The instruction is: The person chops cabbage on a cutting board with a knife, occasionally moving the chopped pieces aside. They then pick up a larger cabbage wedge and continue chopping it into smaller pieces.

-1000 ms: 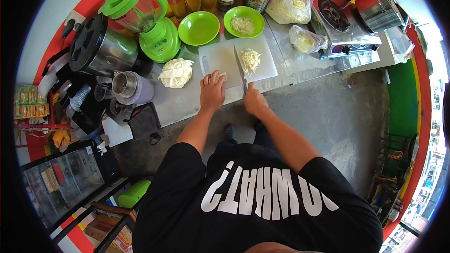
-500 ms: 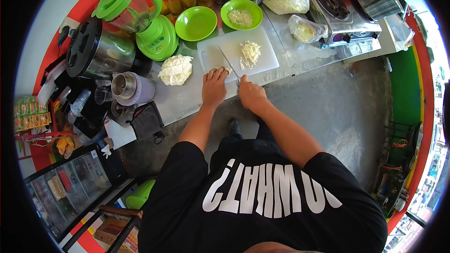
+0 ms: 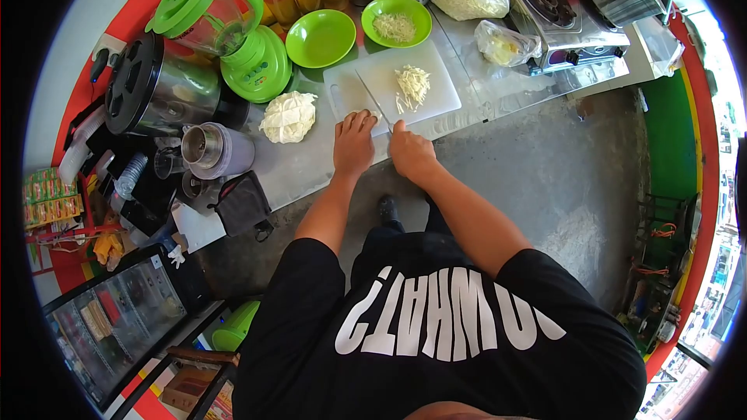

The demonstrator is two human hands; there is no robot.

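My right hand (image 3: 412, 154) is wrapped round the handle of a knife (image 3: 373, 96), whose blade points away from me over the white cutting board (image 3: 444, 92). Left of the blade, my left hand (image 3: 355, 140) presses with bent fingers on a pale piece of cabbage (image 3: 375, 115), mostly hidden under the fingertips. Shredded cabbage (image 3: 413, 86) lies in a small heap on the board, right of the knife. A partly cut cabbage head (image 3: 288, 117) rests on the metal table, left of the board.
Behind the board stand an empty green plate (image 3: 320, 37) and a green plate of shreds (image 3: 426, 24). A green blender (image 3: 257, 70) and a steel cup (image 3: 204, 145) are on the left. Plastic bags (image 3: 504, 45) and a gas stove (image 3: 585, 53) are on the right.
My right hand and the knife have shifted slightly to the left. The rest of the view has moved a little with the camera.
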